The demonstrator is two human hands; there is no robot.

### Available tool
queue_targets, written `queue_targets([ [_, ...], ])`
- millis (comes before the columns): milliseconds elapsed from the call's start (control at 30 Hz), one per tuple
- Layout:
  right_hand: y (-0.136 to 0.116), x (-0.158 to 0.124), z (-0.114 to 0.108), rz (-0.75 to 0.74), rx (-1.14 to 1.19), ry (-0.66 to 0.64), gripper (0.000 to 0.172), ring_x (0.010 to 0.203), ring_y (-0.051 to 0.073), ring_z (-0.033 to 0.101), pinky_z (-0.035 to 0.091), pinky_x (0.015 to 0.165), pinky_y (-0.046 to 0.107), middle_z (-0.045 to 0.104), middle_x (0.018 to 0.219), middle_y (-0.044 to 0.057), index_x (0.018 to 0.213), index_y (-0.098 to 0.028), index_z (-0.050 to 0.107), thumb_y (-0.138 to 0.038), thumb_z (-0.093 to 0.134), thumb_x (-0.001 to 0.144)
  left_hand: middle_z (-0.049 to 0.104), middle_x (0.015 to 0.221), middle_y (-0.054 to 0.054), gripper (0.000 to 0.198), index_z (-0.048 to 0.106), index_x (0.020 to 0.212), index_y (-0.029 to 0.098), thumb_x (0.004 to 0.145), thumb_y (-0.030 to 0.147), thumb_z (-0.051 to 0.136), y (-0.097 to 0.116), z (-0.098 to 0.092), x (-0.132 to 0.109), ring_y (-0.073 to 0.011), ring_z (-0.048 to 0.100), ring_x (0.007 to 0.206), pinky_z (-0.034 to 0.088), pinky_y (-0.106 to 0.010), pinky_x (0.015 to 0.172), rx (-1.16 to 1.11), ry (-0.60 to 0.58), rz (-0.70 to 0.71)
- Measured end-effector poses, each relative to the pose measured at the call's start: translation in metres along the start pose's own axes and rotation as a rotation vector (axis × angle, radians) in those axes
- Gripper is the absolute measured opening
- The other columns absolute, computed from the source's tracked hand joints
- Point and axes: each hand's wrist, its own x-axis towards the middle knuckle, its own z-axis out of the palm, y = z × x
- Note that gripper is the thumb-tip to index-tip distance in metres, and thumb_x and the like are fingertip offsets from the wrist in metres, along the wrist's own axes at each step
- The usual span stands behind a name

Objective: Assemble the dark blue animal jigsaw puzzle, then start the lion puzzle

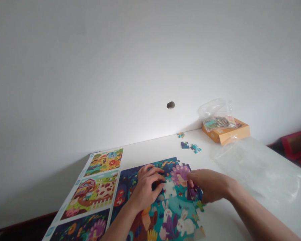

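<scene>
A colourful jigsaw puzzle (pixel 172 214) lies partly assembled on the white table (pixel 150 147), showing rabbits and a peacock, with a white gap (pixel 169 189) near its middle. My left hand (pixel 146 187) rests on the puzzle, its curled fingertips beside a dark area at the gap's left edge. My right hand (pixel 208 185) reaches in from the right, pinching a dark purple jigsaw piece (pixel 193 192) at the puzzle's right edge. Several loose pieces, including a blue one (pixel 185 145) and a teal one (pixel 195 148), lie farther back.
A printed sheet of puzzle pictures (pixel 92 187) lies left of the puzzle. At the back right are an orange box (pixel 225 132) and a clear bag of pieces (pixel 215 115). Clear plastic (pixel 258 170) lies right of the puzzle. A white wall rises behind the table.
</scene>
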Motion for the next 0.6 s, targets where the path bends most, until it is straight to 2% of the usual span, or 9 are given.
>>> queue_targets([
  [200,-0.0033,0.0018,-0.0056,0.058,-0.009,-0.06,0.047,0.074,0.025,0.065,0.031,0.053,0.027,0.071,0.085,0.004,0.097,-0.022,0.064,-0.039,0.081,0.057,0.068,0.118,-0.001,0.012,0.072,0.089,0.029,0.084,0.02,0.065,0.0007,-0.0006,0.0005,-0.0285,0.049,0.12,0.034,-0.05,0.103,0.002,-0.009,0.0],
  [367,-0.0001,0.006,0.0004,0.003,-0.026,-0.06,0.033,0.066,0.021,0.062,0.027,0.05,0.025,0.068,0.077,0.001,0.089,-0.024,0.065,-0.032,0.077,0.059,0.068,0.118,-0.001,0.012,0.071,0.09,0.029,0.085,0.021,0.064,0.0011,-0.0011,0.0003,-0.028,0.049,0.12,0.033,-0.049,0.103,-0.001,-0.006,0.004],
  [600,0.0017,0.0053,0.0017,-0.013,-0.046,-0.07,0.03,0.062,0.02,0.061,0.028,0.049,0.025,0.069,0.076,0.001,0.092,-0.026,0.066,-0.029,0.069,0.062,0.068,0.118,-0.001,0.012,0.072,0.09,0.029,0.085,0.022,0.064,0.0014,-0.001,0.0003,-0.0279,0.049,0.12,0.033,-0.05,0.103,-0.004,-0.005,0.002],
])
